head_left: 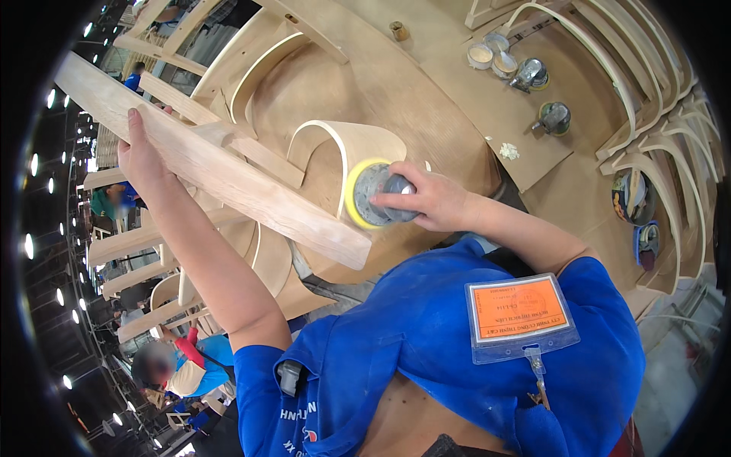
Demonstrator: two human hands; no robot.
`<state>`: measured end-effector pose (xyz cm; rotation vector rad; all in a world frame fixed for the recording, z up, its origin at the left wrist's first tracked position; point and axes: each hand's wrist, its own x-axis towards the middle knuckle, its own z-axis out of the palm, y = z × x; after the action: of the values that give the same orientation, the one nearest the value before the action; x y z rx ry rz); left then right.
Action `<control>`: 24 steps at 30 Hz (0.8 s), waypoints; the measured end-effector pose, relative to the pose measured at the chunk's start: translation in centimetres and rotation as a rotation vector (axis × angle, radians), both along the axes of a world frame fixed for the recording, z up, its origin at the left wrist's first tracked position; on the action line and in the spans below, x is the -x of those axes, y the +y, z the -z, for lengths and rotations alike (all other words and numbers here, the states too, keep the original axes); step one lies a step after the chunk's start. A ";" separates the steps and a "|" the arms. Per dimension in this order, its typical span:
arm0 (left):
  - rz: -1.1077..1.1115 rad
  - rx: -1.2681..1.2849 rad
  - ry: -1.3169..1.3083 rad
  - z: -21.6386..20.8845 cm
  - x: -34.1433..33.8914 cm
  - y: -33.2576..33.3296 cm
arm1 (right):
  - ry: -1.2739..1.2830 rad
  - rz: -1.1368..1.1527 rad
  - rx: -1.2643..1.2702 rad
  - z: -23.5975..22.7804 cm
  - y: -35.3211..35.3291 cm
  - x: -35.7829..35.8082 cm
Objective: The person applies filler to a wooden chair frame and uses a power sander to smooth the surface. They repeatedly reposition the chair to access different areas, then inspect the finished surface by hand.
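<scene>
A long pale wooden board [228, 171] slants across the view from the upper left to the middle. My left hand [143, 152] is closed around it near its far end, thumb lying over the face. In my right hand [430, 199] is a round orbital sander [373, 190] with a yellow-rimmed pad, fingers wrapped over its dark top. The pad is close to the board's near end; whether they touch, I cannot tell. Just behind the sander stands a curved bent-wood piece [339, 141] with a pale edge.
Two more sanders [552, 118] [531, 75] and several small tubs [480, 55] sit on the brown work surface [426, 46] at right, near a pile of pale scraps [509, 151]. Curved wooden frames [632, 68] line the far right. Another person [202, 365] is at lower left.
</scene>
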<state>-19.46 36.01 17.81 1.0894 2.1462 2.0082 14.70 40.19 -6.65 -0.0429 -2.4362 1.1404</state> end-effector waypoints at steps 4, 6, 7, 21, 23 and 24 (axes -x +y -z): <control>0.027 -0.006 0.000 0.1 0.4 -0.1 | -0.069 0.096 0.164 0.4 2.0 1.1; 0.018 -0.015 -0.003 0.2 0.4 -0.1 | 0.022 0.119 0.288 1.2 4.3 2.5; 0.000 -0.012 -0.003 0.3 0.3 -0.2 | -0.001 0.093 0.316 1.6 5.6 3.3; -0.061 0.011 0.026 0.4 -0.6 -1.3 | 0.005 -0.048 0.350 2.1 7.5 7.4; -0.047 0.024 0.006 0.4 -0.5 -1.3 | 0.012 0.014 0.347 2.2 7.6 7.7; -0.080 0.033 0.019 0.4 -0.6 -1.3 | 0.081 0.017 0.333 2.4 7.9 8.2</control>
<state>-18.91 34.69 17.40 1.0392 2.2589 1.9938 6.48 48.11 -9.04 -0.1174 -2.1485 1.4973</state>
